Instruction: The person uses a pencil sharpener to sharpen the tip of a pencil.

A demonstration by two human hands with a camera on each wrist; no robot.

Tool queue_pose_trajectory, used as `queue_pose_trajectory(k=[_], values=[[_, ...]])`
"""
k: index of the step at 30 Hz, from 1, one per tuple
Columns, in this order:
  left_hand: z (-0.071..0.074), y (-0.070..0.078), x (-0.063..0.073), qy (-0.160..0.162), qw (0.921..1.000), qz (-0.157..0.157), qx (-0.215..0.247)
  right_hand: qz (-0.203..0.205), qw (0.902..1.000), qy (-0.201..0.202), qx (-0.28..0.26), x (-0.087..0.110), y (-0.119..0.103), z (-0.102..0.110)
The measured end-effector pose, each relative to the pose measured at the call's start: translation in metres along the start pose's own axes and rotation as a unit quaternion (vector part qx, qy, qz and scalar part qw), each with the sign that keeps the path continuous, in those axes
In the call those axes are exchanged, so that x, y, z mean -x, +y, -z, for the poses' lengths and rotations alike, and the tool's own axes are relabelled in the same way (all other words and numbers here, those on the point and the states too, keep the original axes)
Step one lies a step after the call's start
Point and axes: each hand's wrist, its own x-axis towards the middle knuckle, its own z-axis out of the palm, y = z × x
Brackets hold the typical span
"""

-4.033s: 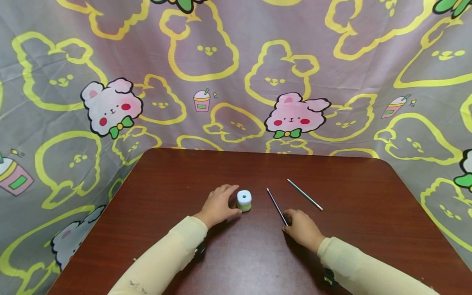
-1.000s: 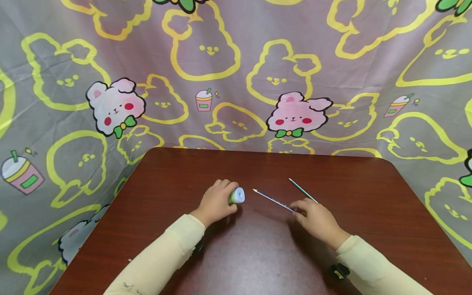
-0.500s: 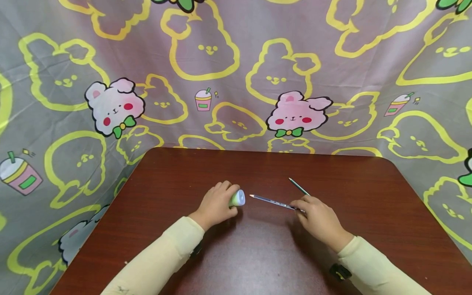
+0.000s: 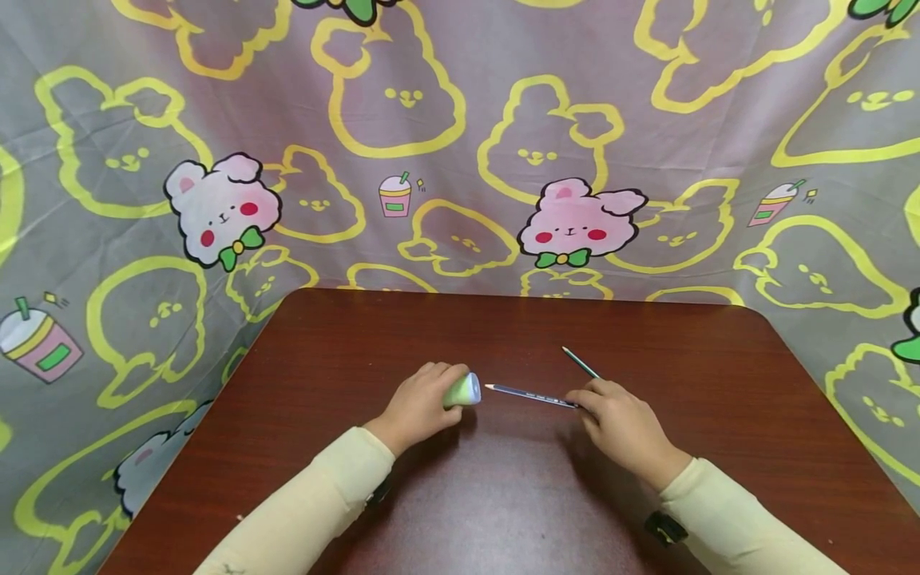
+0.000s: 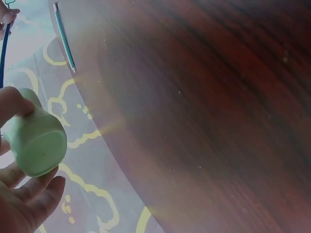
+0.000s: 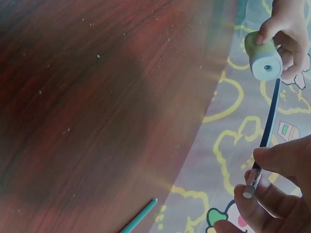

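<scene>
My left hand (image 4: pixel 420 403) grips a green pencil sharpener (image 4: pixel 458 391) with a pale blue top, tipped on its side above the table. The round hole in that top shows in the right wrist view and faces my right hand. A dark blue pencil (image 4: pixel 528 394) is pinched near its eraser end by my right hand (image 4: pixel 628 427). Its bare wood tip points at the sharpener, a small gap short of it in the head view. Behind the right hand lies a green pencil (image 4: pixel 579 362), its near end hidden by that hand.
The dark brown wooden table (image 4: pixel 345 335) has rounded far corners. A patterned cloth (image 4: pixel 460 120) with yellow outlines and rabbits hangs behind it and at both sides. Small pale specks dot the tabletop.
The sharpener stood upright beside my left hand; it is now held and tipped toward the right. The dark blue pencil has been lifted and swung round, its tip now near the sharpener's hole.
</scene>
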Motion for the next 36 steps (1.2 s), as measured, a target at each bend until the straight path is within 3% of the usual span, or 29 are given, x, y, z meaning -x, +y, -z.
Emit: queue_pose_trajectory(k=[14,26,36], values=[[-0.0023,-0.0012,0.0020,0.061,0.9955,-0.065,-0.032,0.005,1.0000,0.000,0.008,-0.0014,0.0032,0.0037],[-0.0014,-0.0017,0.0021,0.132,0.9815,-0.136,-0.027,0.002,0.9999,-0.012,-0.001,-0.0053,0.0053,0.0053],[0.0001,-0.0001,0.0030,0.158,0.9743,-0.158,-0.032,0.009,0.9998,-0.016,-0.006,-0.0071,0.0048,0.0077]])
